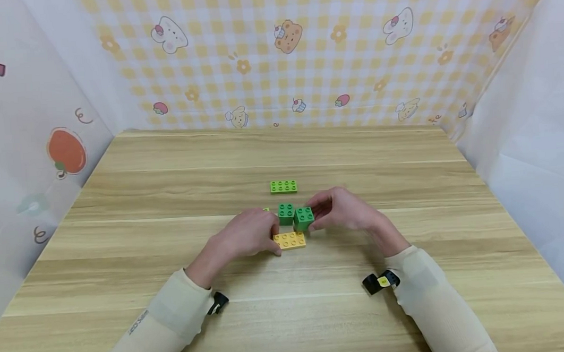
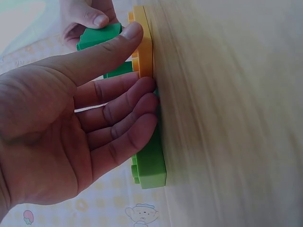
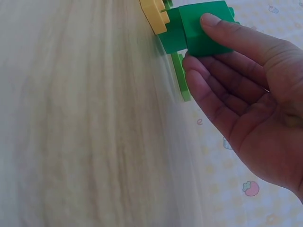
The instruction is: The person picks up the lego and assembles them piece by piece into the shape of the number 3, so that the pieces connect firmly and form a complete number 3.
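A yellow brick [image 1: 291,241], two studs by four, lies flat on the table. My left hand [image 1: 249,232] grips its left end, thumb at the near side and the other fingers curled at the far side. Between thumb and fingertips, my right hand [image 1: 350,210] pinches a green two-by-two brick [image 3: 203,28]. This brick is tilted and overlaps the yellow brick's far right corner in the head view. A second green brick [image 1: 286,213] stands close behind the yellow one, left of the held brick.
Farther back on the wooden table [image 1: 167,176] lies a lime-green brick [image 1: 283,186]. Another light green brick [image 2: 152,170] sits beside the left fingers, mostly hidden by that hand in the head view. A patterned cloth backdrop [image 1: 267,81] stands along the table's far edge.
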`<state>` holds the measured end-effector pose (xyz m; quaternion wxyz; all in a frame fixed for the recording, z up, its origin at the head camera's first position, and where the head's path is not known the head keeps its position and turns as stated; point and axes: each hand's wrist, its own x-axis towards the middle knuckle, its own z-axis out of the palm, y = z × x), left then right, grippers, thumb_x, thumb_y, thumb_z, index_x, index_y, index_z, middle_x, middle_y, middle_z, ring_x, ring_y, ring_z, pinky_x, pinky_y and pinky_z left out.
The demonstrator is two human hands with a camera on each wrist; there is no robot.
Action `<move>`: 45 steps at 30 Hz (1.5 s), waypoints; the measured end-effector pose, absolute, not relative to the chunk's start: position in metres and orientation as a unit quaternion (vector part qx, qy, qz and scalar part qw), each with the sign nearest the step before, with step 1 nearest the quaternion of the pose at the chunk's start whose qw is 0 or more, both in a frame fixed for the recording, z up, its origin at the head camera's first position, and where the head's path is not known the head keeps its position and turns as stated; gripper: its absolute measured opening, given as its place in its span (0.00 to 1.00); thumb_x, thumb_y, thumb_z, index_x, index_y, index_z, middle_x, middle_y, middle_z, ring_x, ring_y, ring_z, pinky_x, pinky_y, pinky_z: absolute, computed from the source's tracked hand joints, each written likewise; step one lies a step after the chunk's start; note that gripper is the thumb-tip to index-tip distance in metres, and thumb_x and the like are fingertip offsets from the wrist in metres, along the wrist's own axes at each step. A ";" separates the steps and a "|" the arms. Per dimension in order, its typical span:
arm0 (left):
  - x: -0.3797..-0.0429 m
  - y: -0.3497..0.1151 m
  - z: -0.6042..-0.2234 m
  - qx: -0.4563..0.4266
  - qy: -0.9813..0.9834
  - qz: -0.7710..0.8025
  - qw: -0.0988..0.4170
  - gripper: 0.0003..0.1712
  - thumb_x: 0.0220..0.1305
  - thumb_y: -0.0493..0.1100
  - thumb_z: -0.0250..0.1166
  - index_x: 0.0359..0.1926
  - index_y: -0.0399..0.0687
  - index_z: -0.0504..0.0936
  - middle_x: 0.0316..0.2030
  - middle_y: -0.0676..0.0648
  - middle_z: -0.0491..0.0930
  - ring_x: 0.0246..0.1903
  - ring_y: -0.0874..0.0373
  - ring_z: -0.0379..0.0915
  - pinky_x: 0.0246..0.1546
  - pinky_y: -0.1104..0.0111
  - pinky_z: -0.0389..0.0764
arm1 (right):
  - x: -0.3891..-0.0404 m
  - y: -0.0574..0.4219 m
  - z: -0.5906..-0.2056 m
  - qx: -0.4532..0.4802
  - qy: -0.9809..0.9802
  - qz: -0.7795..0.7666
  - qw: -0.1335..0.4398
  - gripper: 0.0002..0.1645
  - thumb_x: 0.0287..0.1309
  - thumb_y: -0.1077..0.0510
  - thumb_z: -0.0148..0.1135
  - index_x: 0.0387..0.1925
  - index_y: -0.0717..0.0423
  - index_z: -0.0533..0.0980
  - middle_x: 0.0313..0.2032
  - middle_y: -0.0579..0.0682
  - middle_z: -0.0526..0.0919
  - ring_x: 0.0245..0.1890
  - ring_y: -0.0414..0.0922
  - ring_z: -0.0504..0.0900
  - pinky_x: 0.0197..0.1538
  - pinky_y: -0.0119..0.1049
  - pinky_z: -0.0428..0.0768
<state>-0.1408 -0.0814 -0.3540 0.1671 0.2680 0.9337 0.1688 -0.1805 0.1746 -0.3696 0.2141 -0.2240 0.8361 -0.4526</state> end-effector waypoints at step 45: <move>-0.143 -0.083 -0.356 0.276 0.932 0.169 0.165 0.18 0.53 0.51 0.84 0.25 0.51 0.82 0.22 0.55 0.78 0.25 0.60 0.69 0.30 0.68 0.70 | -0.171 0.165 -0.374 -0.266 0.820 -0.454 0.223 0.18 0.49 0.65 0.83 0.43 0.61 0.86 0.35 0.51 0.89 0.34 0.43 0.85 0.39 0.33 0.85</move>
